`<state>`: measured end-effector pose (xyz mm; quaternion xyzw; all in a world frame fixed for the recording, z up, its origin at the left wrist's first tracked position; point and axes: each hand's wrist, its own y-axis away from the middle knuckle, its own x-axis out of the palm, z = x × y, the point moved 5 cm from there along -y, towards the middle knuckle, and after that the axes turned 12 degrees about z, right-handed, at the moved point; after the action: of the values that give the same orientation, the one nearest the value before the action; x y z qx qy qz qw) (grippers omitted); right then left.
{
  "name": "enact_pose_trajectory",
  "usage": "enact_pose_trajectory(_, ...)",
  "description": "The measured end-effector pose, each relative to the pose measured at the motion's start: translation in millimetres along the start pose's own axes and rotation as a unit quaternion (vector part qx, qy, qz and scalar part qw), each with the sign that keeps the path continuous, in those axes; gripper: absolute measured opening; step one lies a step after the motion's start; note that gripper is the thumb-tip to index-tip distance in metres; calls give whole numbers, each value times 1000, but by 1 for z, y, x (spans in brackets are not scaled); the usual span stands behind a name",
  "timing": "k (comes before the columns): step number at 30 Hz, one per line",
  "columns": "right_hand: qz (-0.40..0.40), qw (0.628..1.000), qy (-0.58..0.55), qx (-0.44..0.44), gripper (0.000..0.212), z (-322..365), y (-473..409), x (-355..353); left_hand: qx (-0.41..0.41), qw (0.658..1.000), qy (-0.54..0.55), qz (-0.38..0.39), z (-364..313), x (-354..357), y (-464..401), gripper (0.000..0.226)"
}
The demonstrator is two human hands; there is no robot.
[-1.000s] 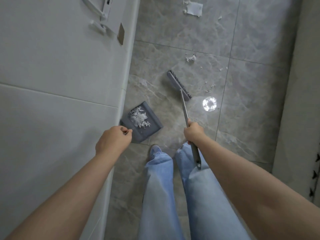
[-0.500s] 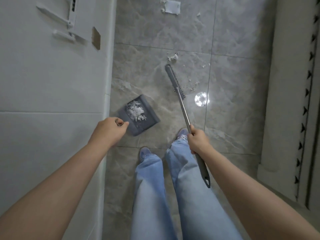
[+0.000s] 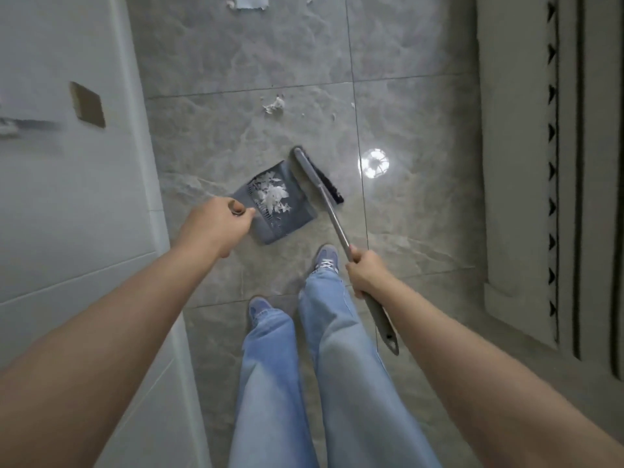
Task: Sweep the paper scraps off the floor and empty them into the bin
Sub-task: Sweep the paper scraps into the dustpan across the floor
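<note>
Grey marbled tile floor [image 3: 415, 79] runs between a white wall [image 3: 67, 214] and a rug [image 3: 520, 163]. The broom [image 3: 329, 204] slants from the right hand [image 3: 366, 273], grip wrapped on its handle, head just beside the dustpan [image 3: 290, 217]. The left hand [image 3: 216, 224] grips the dustpan's handle. Paper scraps [image 3: 271, 195] fill it; more scraps [image 3: 274, 105] lie beyond.

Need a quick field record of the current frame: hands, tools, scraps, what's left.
left hand: grips the dustpan handle end
right hand: grips the broom handle mid-shaft
dustpan: grey, on the floor, holding a heap of white paper scraps
broom head: beside the dustpan's far-right edge, bristles facing away from it
loose scraps: crumpled piece on the tile beyond the pan; larger sheet at top edge
bin: not in view
task state: partly swept, nothing emptied yet
</note>
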<state>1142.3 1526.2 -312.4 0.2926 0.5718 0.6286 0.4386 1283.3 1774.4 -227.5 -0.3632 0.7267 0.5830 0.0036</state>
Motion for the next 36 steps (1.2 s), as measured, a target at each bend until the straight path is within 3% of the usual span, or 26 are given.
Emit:
enact_pose_trajectory(3,-14,998,-60,-33,43,-32,34,3,-1,1000,-12,2,-21,-4,-8,29)
enact_pose_trajectory(7,-77,991,-112,-9,48,-62,57,-32,3,999,-45,31,-46,-8,-23,33)
enact_pose_trajectory(14,-160,961,-205,92,43,-80,-9,-119,18,990,-122,73,-96,-11,-43,39)
enact_pose_trajectory(19,-51,933,-347,78,33,-46,-27,-77,38,978,-175,103,-127,-3,-54,40)
enact_pose_trajectory(21,-2,927,-372,49,40,-41,-12,-56,42,974,-188,122,-139,1,-55,34)
enact_pose_trajectory(24,8,902,-432,20,54,-59,17,-52,51,968,-202,138,-157,11,-56,25)
enact_pose_trajectory(28,-50,878,-475,37,53,-101,39,-79,61,961,-224,153,-184,33,-56,23)
enact_pose_trajectory(33,-179,877,-433,103,49,-157,16,-165,82,947,-256,175,-223,63,-59,23)
enact_pose_trajectory(36,-178,868,-442,140,36,-165,-14,-188,90,942,-268,181,-248,78,-59,22)
